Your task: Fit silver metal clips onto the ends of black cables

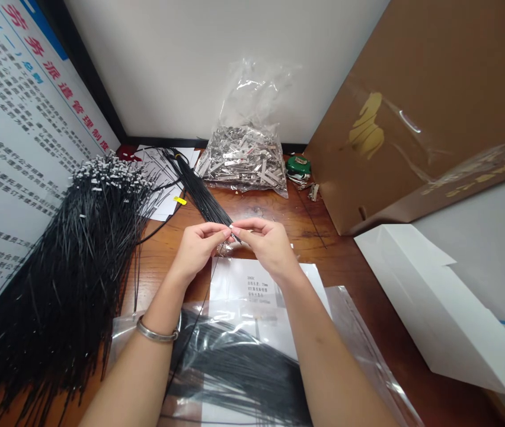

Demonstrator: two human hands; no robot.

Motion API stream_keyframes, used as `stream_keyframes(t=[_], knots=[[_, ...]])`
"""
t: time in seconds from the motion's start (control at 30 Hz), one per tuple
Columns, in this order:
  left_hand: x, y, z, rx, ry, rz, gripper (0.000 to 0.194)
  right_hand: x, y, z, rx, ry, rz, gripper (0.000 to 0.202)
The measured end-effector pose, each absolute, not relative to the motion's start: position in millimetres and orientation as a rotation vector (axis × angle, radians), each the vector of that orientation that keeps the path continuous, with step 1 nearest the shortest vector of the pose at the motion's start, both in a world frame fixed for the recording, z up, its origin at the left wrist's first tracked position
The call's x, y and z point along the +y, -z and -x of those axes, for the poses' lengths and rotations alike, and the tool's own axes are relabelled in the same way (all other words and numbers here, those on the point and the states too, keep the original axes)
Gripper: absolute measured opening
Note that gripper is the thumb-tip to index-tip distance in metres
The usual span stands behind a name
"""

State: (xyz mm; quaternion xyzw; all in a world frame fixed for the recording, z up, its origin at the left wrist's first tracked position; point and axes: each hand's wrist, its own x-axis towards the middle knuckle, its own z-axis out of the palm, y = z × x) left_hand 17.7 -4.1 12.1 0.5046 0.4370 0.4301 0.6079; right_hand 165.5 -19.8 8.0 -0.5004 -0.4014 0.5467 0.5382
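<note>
My left hand point(200, 246) and my right hand point(265, 240) meet above the middle of the table, thumbs and fingers pinched together. Between their fingertips is a small white piece point(231, 228). A thin black wire point(198, 317) hangs down from my left fingertips, and my left hand is closed on it. What my right fingertips grip is too small to name. Just beyond the hands lies a bundle of black wires point(201, 193). Below them are a printed sheet point(230, 279) and a clear bag of black wires point(243, 362).
A big heap of white-tipped black wires point(70, 255) covers the left side. At the back stand a clear bag of metal pieces point(246, 157) and a green tape measure point(299, 165). A brown box point(412, 101) and a white box point(434, 308) are on the right.
</note>
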Motion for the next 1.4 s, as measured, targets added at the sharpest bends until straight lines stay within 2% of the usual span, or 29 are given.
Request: stream_keyframes(t=[0.33, 0.57, 0.8, 1.0, 1.4], knots=[[-5.5, -17.9, -21.3, 1.047, -0.998, -1.106, 0.02, -19.9, -6.1, -166.1, -1.045, -1.235, 1.235, 0.027], [-5.4, -17.5, -21.8, 1.055, -1.002, -1.083, 0.022, -19.1, -4.6, -165.4, -1.039, -1.213, 1.243, 0.02], [-5.0, -15.7, -21.8, 1.061, -1.002, -1.115, 0.021, -19.7, -9.9, -163.1, -0.992, -1.232, 1.281, 0.026], [-5.3, -14.5, -20.4, 1.076, -0.98, -1.156, 0.02, -20.0, -12.4, -164.0, -1.008, -1.114, 1.271, 0.019], [-6.3, -15.8, -20.9, 1.027, -0.99, -1.178, 0.02, -20.5, -8.7, -164.7, -0.934, -1.253, 1.242, 0.025]])
